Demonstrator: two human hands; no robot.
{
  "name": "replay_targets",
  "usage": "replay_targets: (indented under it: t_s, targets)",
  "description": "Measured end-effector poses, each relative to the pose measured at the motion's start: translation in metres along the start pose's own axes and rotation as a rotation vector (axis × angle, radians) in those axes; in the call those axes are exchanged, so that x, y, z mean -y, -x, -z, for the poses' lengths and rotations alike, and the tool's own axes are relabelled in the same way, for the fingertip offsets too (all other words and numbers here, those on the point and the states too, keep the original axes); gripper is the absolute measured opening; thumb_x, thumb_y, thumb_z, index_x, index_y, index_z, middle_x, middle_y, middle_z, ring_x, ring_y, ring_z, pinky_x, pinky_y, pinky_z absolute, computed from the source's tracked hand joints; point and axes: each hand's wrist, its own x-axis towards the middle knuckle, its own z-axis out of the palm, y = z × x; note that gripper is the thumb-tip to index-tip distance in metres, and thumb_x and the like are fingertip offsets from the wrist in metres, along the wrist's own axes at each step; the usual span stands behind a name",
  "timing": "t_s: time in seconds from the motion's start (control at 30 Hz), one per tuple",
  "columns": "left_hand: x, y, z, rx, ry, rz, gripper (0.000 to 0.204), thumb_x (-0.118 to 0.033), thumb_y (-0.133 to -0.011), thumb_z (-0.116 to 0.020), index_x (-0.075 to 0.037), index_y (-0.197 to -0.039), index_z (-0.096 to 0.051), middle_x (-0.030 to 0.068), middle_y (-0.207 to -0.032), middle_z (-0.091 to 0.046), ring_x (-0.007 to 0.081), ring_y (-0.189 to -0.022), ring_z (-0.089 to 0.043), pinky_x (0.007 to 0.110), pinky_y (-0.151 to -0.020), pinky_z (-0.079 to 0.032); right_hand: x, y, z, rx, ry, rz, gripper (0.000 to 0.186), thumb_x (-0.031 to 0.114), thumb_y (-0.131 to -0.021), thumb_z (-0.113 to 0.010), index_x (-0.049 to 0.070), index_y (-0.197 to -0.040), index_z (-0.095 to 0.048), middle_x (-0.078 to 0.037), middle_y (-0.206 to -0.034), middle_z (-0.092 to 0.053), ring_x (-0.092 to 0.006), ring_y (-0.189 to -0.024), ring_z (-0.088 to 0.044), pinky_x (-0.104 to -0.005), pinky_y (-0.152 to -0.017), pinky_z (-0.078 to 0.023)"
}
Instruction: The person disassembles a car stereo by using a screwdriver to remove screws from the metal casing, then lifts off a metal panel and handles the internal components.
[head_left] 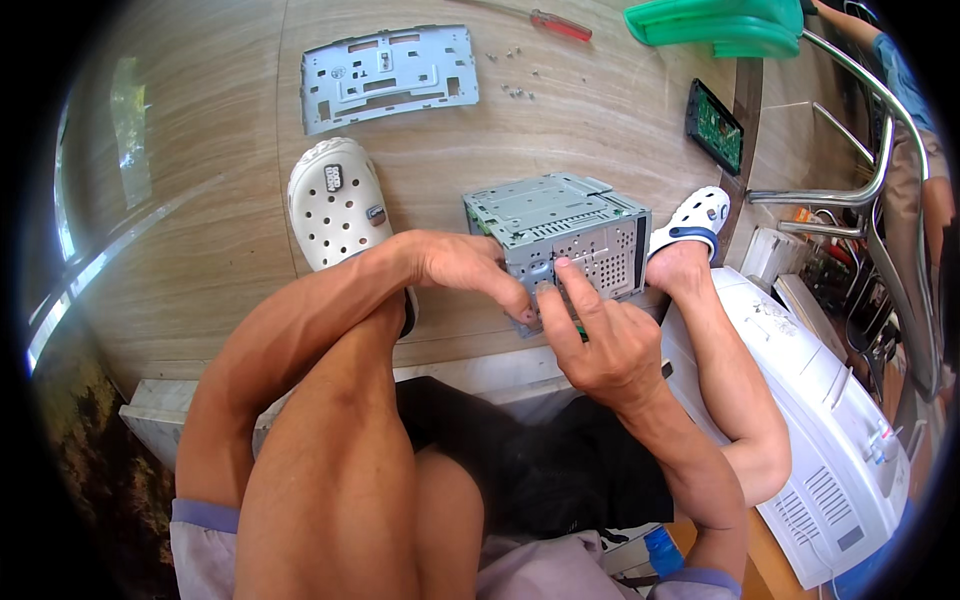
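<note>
A silver metal electronics box (560,215), much like a car stereo chassis, rests on the floor between my feet. Its near face is perforated with many small holes. My left hand (468,272) grips its left near corner, the thumb lying along the edge and the other fingers partly hidden. Against that perforated face, my right hand (605,345) has its index and middle fingers stretched out, touching the metal; its remaining fingers are mostly out of sight. A bit of green shows low on the box beside the right fingers.
Farther off lie a slotted metal plate (390,78), several loose screws (517,92) and a red-handled screwdriver (561,25). A green circuit board in a black frame (716,127) lies near a metal-legged green chair (715,25). White plastic housing (800,420) stands at right; another person is beyond.
</note>
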Motion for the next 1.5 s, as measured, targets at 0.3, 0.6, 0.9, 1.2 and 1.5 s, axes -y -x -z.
replay_targets:
  t_s: [0.3,0.6,0.9,1.2,1.5]
  targets:
    - [-0.002,0.003,-0.002,0.005,-0.004,0.027,0.075,-0.046,-0.073,-0.084,0.0,-0.13,-0.069,0.0179,-0.134,-0.066,0.028,-0.13,-0.055,0.036,-0.112,-0.038,0.008,0.02,0.002,-0.035,-0.098,-0.452,0.043,0.02,-0.08,-0.081,0.005,-0.118,-0.068,-0.014,-0.123,-0.07,-0.0209,-0.07,-0.071,-0.031,-0.055,-0.057]
    - [-0.003,0.005,-0.003,-0.008,0.02,-0.024,0.069,-0.039,-0.077,-0.084,-0.001,-0.132,-0.069,0.0146,-0.132,-0.069,0.0256,-0.128,-0.057,0.036,-0.113,-0.038,0.007,0.035,0.007,-0.015,-0.204,-0.762,0.06,0.018,-0.081,-0.084,0.002,-0.133,-0.06,-0.016,-0.124,-0.068,-0.0327,-0.105,-0.072,-0.0384,-0.08,-0.061]
    - [-0.001,0.005,-0.001,-0.015,0.005,0.001,0.071,-0.038,-0.075,-0.085,-0.001,-0.134,-0.067,0.016,-0.135,-0.067,0.0263,-0.131,-0.054,0.037,-0.114,-0.036,0.006,0.01,0.024,0.175,-0.25,-0.916,0.063,0.017,-0.082,-0.081,0.004,-0.138,-0.056,-0.018,-0.118,-0.066,-0.0375,-0.103,-0.07,-0.044,-0.08,-0.06]
    - [-0.01,0.009,-0.005,0.022,0.065,-0.037,0.077,-0.036,-0.076,-0.085,-0.001,-0.14,-0.061,0.0161,-0.138,-0.065,0.0268,-0.132,-0.053,0.038,-0.115,-0.036,0.007,0.002,0.023,0.219,-0.323,-1.027,0.069,0.016,-0.081,-0.078,0.003,-0.143,-0.05,-0.022,-0.117,-0.063,-0.0423,-0.106,-0.067,-0.0485,-0.085,-0.057]
    - [-0.008,0.006,-0.004,0.02,0.06,-0.039,0.077,-0.036,-0.076,-0.085,0.0,-0.14,-0.061,0.0168,-0.137,-0.065,0.0268,-0.132,-0.054,0.038,-0.115,-0.036,0.002,0.003,0.023,0.295,-0.364,-1.068,0.079,0.015,-0.08,-0.076,0.002,-0.15,-0.041,-0.025,-0.124,-0.059,-0.0433,-0.111,-0.064,-0.0499,-0.091,-0.055]
